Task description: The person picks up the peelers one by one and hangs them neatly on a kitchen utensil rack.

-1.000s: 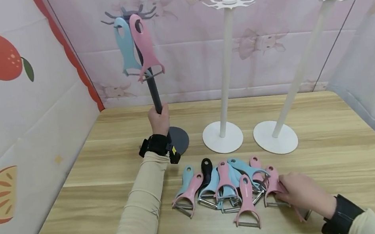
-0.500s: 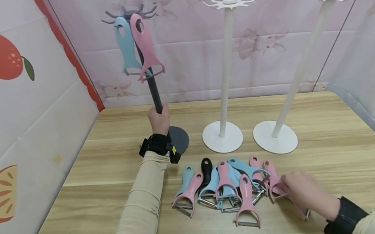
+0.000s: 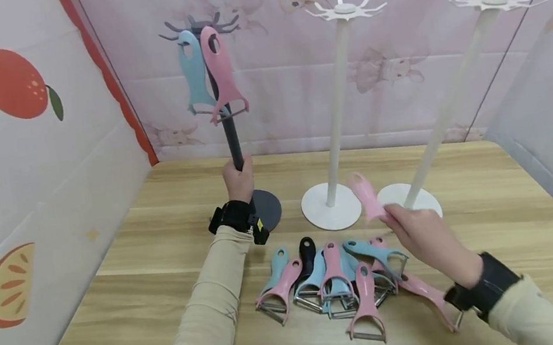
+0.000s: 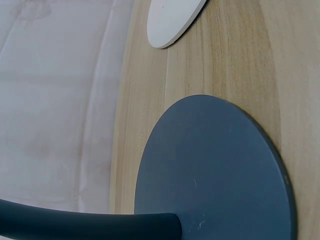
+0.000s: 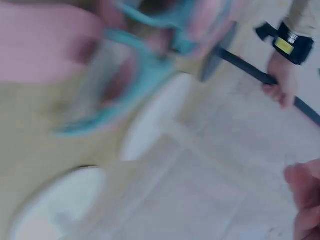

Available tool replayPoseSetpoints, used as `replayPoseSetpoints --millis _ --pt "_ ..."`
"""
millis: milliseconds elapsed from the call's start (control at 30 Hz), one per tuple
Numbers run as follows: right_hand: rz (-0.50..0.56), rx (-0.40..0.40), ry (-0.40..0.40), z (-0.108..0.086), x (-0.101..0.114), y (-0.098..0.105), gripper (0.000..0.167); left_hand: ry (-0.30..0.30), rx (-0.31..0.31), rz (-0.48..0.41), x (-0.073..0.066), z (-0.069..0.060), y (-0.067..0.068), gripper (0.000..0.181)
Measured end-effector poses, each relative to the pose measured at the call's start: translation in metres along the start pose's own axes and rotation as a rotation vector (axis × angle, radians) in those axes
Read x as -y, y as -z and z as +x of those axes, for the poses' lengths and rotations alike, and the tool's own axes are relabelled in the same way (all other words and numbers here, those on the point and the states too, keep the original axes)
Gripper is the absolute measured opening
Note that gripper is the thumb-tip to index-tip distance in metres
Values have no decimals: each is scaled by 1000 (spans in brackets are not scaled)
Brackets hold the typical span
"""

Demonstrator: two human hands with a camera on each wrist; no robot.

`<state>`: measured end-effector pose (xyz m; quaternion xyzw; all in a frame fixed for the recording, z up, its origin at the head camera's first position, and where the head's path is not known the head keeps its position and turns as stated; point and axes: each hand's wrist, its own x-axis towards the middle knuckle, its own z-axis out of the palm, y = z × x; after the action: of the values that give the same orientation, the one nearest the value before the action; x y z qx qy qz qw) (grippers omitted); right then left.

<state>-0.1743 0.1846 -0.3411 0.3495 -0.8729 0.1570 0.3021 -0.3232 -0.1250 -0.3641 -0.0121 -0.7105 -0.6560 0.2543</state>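
My left hand point(image 3: 239, 180) grips the pole of a dark grey stand point(image 3: 231, 137). From hooks at its top hang a blue peeler point(image 3: 194, 72) and a pink peeler point(image 3: 222, 71). With its fingers, my right hand point(image 3: 426, 237) holds another pink peeler point(image 3: 366, 195) by its lower end, handle up, in front of the white stands; its blade is hidden by the hand. Below lies a pile of pink, blue and black peelers, among them a front pink peeler point(image 3: 366, 295). The left wrist view shows the grey base point(image 4: 215, 165); the right wrist view is blurred.
Two white stands with bare hooks, a middle one point(image 3: 337, 99) and a right one point(image 3: 456, 94), stand towards the back of the wooden table point(image 3: 131, 311). One pink peeler point(image 3: 426, 291) lies at the pile's right edge. Printed cloth walls point(image 3: 288, 106) enclose the table.
My right hand has lifted a pink peeler off the pile's right side, moving up and leftward. A blue peeler there has shifted slightly. The left hand keeps its grip on the pole.
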Motion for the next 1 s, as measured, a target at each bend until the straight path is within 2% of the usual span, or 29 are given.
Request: replayPoseSetpoints --millis 67,133,233,300,433,533,667,767,900,1000 --pt "23 -88 70 24 3 -4 43 -3 1 -18 -4 -2 1 39" --pt "42 -166 112 49 7 -8 45 -3 7 -35 -10 -5 2 39" --pt "83 -273 145 89 13 -12 40 -7 23 -31 -18 -9 4 38" --pt "122 -329 168 115 18 -12 31 1 27 -21 -21 -10 4 37" --pt "195 -414 200 165 28 -10 12 4 28 -30 -18 -8 3 38" --pt "221 -466 195 193 33 -9 11 2 22 -49 -9 -3 1 39" --pt "247 -497 176 218 38 -10 14 2 6 -51 5 2 -2 39" --pt "266 -482 164 231 43 -12 16 7 -10 -38 11 3 -3 40" --pt "309 -395 115 242 48 -15 19 6 -22 -17 10 3 -3 40" --pt "339 -306 61 244 50 -19 20 -16 -13 -25 2 0 -1 41"
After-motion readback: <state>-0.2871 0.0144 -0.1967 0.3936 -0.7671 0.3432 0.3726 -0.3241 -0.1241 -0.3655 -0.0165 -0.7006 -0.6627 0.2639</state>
